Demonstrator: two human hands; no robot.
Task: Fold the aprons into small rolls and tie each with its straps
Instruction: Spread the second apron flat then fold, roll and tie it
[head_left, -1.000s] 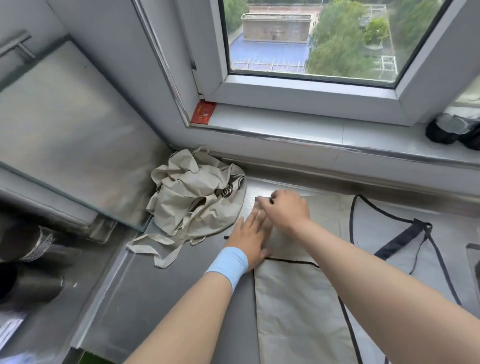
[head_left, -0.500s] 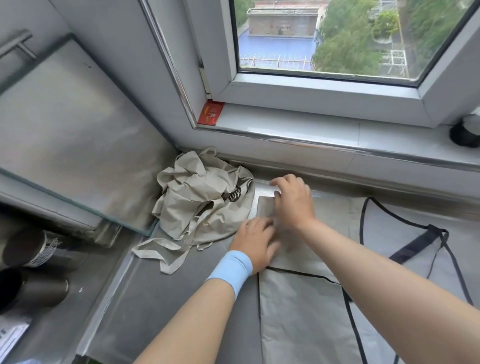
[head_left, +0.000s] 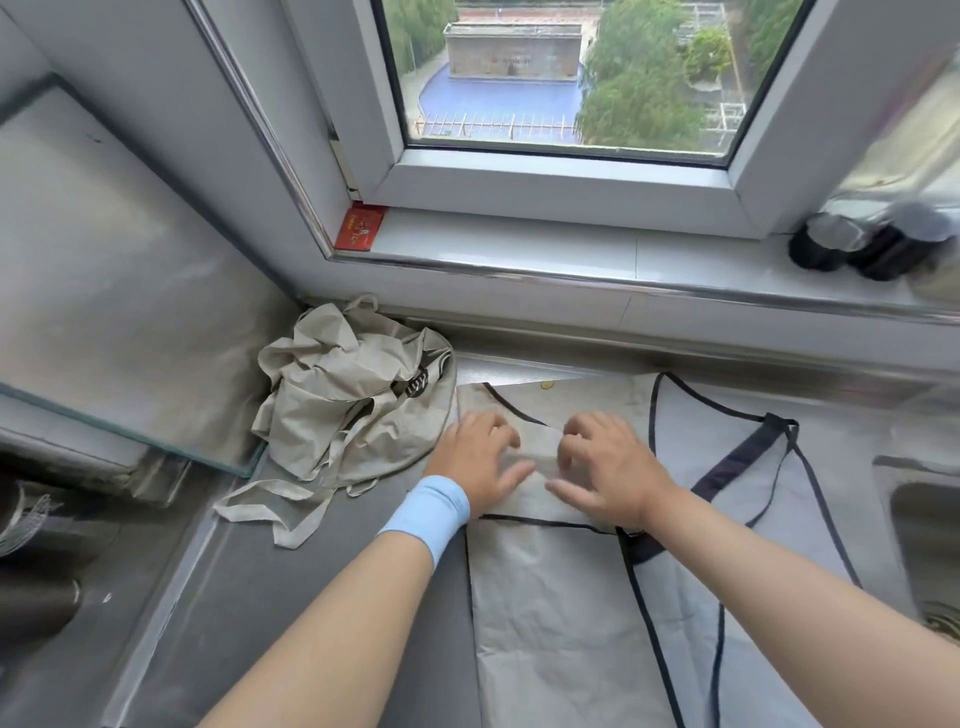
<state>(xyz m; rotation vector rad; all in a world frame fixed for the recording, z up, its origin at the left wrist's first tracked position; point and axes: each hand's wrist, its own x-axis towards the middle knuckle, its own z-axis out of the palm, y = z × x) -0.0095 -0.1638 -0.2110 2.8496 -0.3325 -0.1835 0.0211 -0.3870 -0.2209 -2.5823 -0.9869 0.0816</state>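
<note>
A grey apron with black trim (head_left: 561, 613) lies flat on the steel counter, its black straps (head_left: 737, 457) spread to the right. Its far end is turned over into a narrow fold. My left hand (head_left: 480, 460), with a blue wristband, and my right hand (head_left: 605, 465) rest side by side on that fold with fingers curled down onto the cloth. To the left, a crumpled beige apron (head_left: 353, 405) sits in a heap in the corner, its pale straps trailing toward me.
The steel counter (head_left: 291, 597) runs under a window sill (head_left: 571, 254) that holds a red card (head_left: 361, 228) and two dark jars (head_left: 862, 244). A glass panel (head_left: 104, 291) leans at the left. A sink edge (head_left: 924, 519) shows at the right.
Both hands have drawn back toward me along the apron's far end and moved apart; the right hand has shifted right. The camera view has tilted and shifted.
</note>
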